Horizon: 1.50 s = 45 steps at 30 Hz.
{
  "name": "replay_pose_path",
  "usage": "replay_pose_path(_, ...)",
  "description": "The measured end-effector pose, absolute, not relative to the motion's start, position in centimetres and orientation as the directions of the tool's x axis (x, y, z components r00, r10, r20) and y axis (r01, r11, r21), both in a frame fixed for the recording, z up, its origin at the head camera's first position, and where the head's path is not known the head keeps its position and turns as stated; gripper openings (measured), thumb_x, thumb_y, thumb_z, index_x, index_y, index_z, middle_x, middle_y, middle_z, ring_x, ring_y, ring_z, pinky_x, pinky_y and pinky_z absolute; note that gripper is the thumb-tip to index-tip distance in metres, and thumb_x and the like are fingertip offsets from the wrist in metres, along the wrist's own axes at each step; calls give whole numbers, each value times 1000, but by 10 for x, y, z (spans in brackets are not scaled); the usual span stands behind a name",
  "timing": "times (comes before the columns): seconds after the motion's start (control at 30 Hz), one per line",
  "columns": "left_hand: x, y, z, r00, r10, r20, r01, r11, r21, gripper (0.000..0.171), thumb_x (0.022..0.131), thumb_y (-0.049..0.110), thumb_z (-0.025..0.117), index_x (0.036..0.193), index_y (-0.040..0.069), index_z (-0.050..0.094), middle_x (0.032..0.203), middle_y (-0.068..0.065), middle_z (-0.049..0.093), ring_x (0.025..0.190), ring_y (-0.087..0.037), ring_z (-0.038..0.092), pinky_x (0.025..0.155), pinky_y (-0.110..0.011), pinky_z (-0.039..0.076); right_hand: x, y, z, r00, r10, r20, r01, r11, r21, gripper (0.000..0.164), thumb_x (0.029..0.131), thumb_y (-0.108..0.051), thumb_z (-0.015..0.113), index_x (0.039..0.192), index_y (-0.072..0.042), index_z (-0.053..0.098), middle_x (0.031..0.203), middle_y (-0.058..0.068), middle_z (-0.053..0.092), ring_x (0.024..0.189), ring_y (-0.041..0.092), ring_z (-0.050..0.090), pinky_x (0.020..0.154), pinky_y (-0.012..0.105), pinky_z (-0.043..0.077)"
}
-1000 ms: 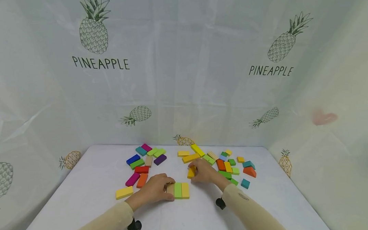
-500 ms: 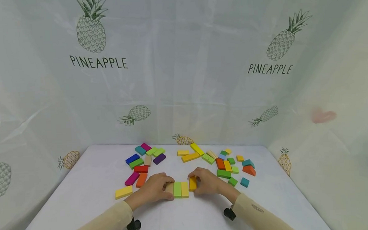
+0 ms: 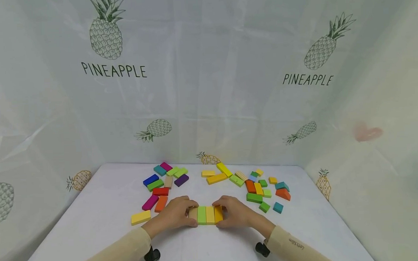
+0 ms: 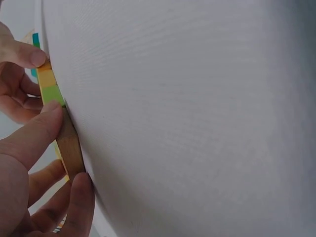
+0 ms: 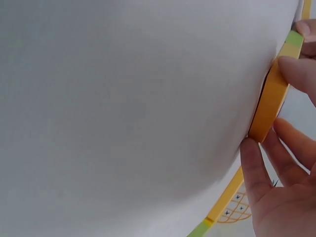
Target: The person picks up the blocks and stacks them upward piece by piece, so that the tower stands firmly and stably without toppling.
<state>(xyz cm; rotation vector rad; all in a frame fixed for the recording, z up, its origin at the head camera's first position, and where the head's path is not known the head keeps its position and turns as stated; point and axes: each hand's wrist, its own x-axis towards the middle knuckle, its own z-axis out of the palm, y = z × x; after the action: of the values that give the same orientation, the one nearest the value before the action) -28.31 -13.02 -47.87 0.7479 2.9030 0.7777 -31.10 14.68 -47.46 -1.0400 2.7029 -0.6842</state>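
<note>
Currently gripping an orange block (image 3: 218, 214) with the right hand (image 3: 236, 212) and a wooden block (image 3: 193, 213) with the left hand (image 3: 175, 213), with a green block (image 3: 202, 215) and a yellow block (image 3: 210, 215) touching between them; on a white table (image 3: 203, 247), with a red block (image 3: 160, 191) beyond the left hand.

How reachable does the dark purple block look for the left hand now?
Probably yes: no block stands between the left hand and the dark purple block, though the hand must first release the tan block it grips.
</note>
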Motion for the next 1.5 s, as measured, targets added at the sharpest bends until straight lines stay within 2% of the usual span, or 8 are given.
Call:
replay_pose_path(0.13,-283,-130,-479,-883,464,75,439,758,483,58,82,41,92,131,17,74,92,8,57,85,-9,52,71,-25,49,-309,144,-475,-755,-655,16,-585,662,-468,57,87,-37,89,134,-12,71,116,-7,67,96,5,56,92,25,54)
replay_pose_path(0.6,-287,-134,-481,-877,477,52,437,749,497,58,83,43,91,133,19,73,94,7,58,87,-9,53,73,-25,49,-310,135,-479,-789,-615,1,-555,712,-431,53,85,-41,90,129,-17,72,114,-11,66,97,5,56,95,26,55)
replay_pose_path(0.77,-287,-135,-483,-880,471,55,431,746,508,57,83,44,92,132,20,74,93,9,56,86,-9,52,72,-25,48,-307,138,-475,-789,-614,-16,-541,708,-454,62,85,-42,90,136,-15,69,117,-9,66,100,6,56,98,29,55)
replay_pose_path(0.9,-286,-136,-482,-878,475,64,436,735,519,58,83,44,91,132,20,73,92,9,55,86,-10,52,71,-26,47,-304,149,-470,-788,-615,-14,-533,694,-485,71,87,-43,88,146,-14,63,127,-5,66,111,12,59,100,34,56)
replay_pose_path(1.07,-286,-135,-482,-877,476,67,439,738,513,58,83,46,91,132,20,73,92,9,55,85,-9,52,71,-25,47,-306,177,-459,-813,-581,45,-514,678,-526,62,95,-32,82,148,-12,60,133,5,66,119,27,61,98,43,59)
replay_pose_path(1.17,-286,-135,-482,-878,473,68,438,740,510,58,83,45,91,132,20,73,91,9,55,85,-10,52,71,-26,47,-309,199,-454,-837,-540,90,-503,693,-516,56,95,-24,82,145,-9,63,132,9,68,119,32,62,98,49,59)
replay_pose_path(1.33,-286,-134,-481,-881,469,63,431,740,516,58,83,45,91,132,20,74,91,9,55,85,-10,52,70,-25,47,-318,235,-454,-878,-453,154,-472,767,-435,46,93,-16,84,135,-6,70,127,9,70,115,31,65,98,52,58)
replay_pose_path(1.5,-285,-134,-481,-882,468,57,426,739,521,58,83,45,91,132,20,74,91,8,55,85,-10,52,70,-26,46,-329,261,-462,-912,-365,186,-409,836,-365,40,87,-12,88,125,-5,75,113,6,70,101,24,64,88,43,59)
